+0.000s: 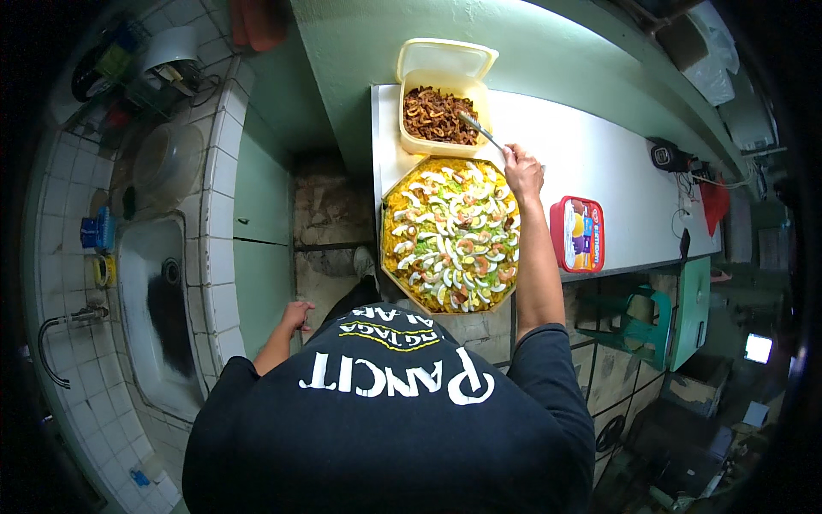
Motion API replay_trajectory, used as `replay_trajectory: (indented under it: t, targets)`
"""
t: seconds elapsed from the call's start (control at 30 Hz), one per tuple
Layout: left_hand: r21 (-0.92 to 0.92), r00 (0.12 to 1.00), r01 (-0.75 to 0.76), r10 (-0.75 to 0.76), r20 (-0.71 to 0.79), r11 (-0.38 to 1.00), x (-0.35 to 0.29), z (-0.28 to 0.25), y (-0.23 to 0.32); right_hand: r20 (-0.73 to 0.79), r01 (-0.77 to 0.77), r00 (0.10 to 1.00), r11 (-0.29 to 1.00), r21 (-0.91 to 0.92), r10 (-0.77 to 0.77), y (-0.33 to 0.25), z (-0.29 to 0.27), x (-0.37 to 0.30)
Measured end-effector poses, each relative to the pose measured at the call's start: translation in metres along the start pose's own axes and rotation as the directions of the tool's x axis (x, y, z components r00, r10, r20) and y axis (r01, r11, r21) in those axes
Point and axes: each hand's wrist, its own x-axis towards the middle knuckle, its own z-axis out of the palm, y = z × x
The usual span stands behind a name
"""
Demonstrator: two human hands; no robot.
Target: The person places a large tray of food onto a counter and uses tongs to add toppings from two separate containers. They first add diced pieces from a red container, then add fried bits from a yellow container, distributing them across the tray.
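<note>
My right hand point(524, 174) is closed around the handle of a long metal utensil point(481, 128). Its far end rests in dark brown cooked pieces point(435, 116), some of them ring-shaped, and I cannot tell whether it is a spoon or tongs. These fill a pale yellow plastic tub point(420, 145) whose lid point(445, 56) stands raised behind it. Just nearer lies an octagonal tray point(402, 289) of yellow noodles topped with egg slices, shrimp and chopped greens point(458, 236). Low at my left side, my left hand point(297, 315) hangs with loosely spread fingers, holding nothing.
A red-rimmed plastic tub point(578, 233) stands on the white table point(616, 171), right of the tray. Black devices and cables point(670, 156) lie farther right. A green stool point(646, 321) is below the table; a tiled sink counter point(224, 171) runs along the left.
</note>
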Motion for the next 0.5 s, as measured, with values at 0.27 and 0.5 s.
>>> replay_trajectory:
  t: [0.27, 0.5]
  targets:
    - [0.099, 0.99, -0.133, 0.128, 0.055, 0.986, 0.01, 0.01, -0.015, -0.119, 0.128, 0.988, 0.939, 0.318, -0.094, 0.022, -0.077, -0.089]
    - [0.158, 0.991, -0.099, 0.084, 0.1, 0.982, 0.019, 0.014, -0.055, -0.039, -0.003, 0.999, 0.952, 0.307, 0.015, 0.087, -0.117, -0.245]
